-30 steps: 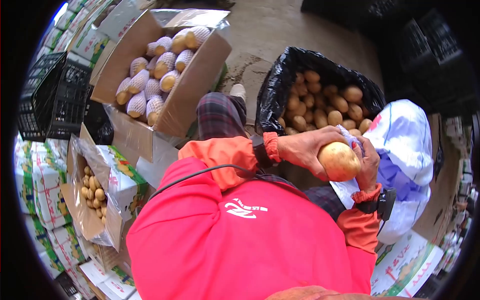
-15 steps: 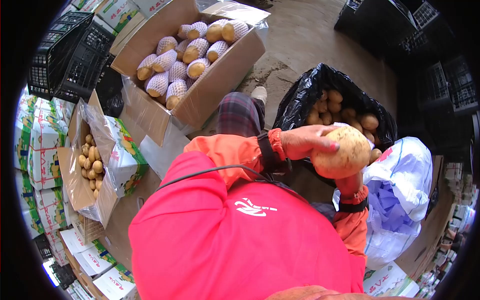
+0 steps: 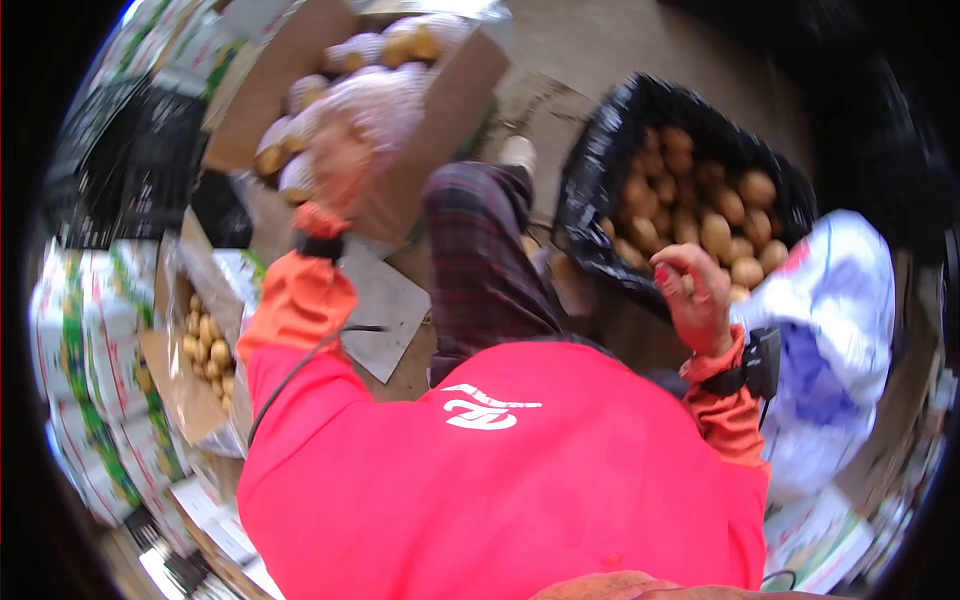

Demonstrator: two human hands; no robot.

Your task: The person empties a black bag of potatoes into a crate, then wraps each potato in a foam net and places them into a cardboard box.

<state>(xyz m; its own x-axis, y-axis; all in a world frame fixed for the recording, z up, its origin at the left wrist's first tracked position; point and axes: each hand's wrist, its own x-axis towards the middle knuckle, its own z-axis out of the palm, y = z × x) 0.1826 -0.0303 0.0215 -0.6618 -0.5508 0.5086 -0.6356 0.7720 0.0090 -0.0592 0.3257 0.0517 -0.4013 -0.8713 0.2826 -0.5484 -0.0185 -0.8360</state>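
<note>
My left hand (image 3: 342,165), smeared by motion, reaches over the large open carton (image 3: 445,130). It seems closed round a big potato in white foam netting (image 3: 375,105); its fingers are not clear. Around it in the carton lie more netted potatoes (image 3: 410,42). At the near edge of the black bag-lined container (image 3: 600,170), my right hand (image 3: 697,300) is raised with its fingers loosely bent and apart, nothing visible in them. Bare brown potatoes (image 3: 715,235) fill that container.
A white sack (image 3: 840,300) with purple material inside stands at the right. A smaller carton of small potatoes (image 3: 210,345) sits at the left, near stacked printed boxes (image 3: 110,330) and black crates (image 3: 150,150). My knee (image 3: 480,240) is between the containers.
My left hand has swung from the right across to the large carton. The big bare potato is no longer between my hands. My right hand now shows alone beside the black bag.
</note>
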